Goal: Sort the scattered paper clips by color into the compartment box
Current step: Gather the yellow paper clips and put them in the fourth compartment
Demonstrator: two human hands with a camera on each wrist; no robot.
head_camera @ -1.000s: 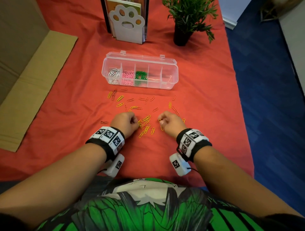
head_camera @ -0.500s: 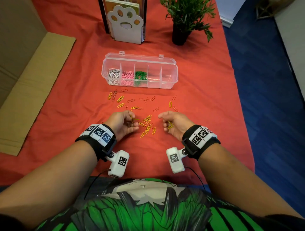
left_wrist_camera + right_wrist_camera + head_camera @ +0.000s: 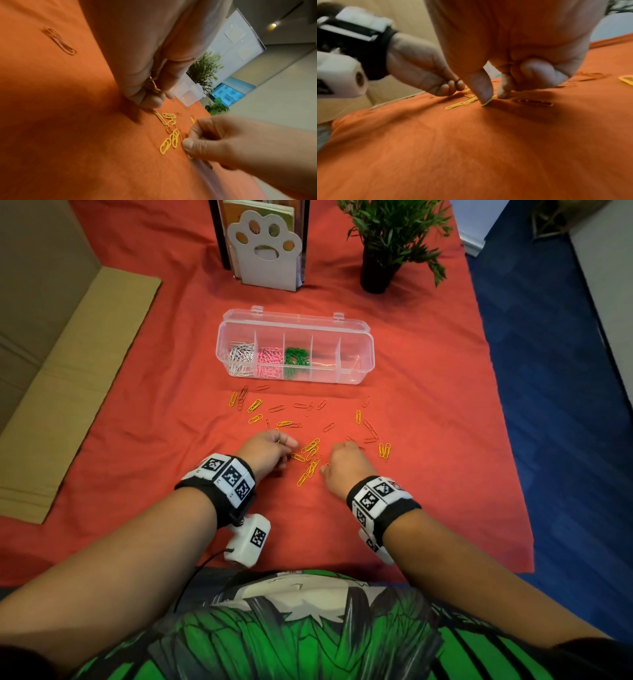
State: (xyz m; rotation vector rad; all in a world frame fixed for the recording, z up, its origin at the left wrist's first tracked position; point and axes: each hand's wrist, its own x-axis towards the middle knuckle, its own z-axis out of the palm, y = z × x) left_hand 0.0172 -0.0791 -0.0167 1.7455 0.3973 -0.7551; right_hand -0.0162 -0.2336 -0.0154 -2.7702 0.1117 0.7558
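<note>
A clear compartment box (image 3: 356, 371) stands open on the red cloth, with white, pink and green clips in its three left compartments. Yellow paper clips (image 3: 310, 460) and orange ones (image 3: 370, 428) lie scattered in front of it. My left hand (image 3: 286, 450) rests left of the yellow pile, fingers curled round several yellow clips (image 3: 152, 86). My right hand (image 3: 329, 467) is on the pile's right side. In the right wrist view its thumb (image 3: 483, 89) and forefinger pinch a yellow clip (image 3: 488, 103) against the cloth, the other fingers curled in.
A white paw-shaped holder (image 3: 265, 251) and a potted plant (image 3: 380, 265) stand behind the box. Flattened cardboard (image 3: 68, 371) covers the table's left side. The cloth's right edge drops to a blue floor (image 3: 565, 405).
Half a second ago both hands were turned on their sides, slightly lifted. Now they are palm-down again, fingertips on the cloth at the yellow pile.
</note>
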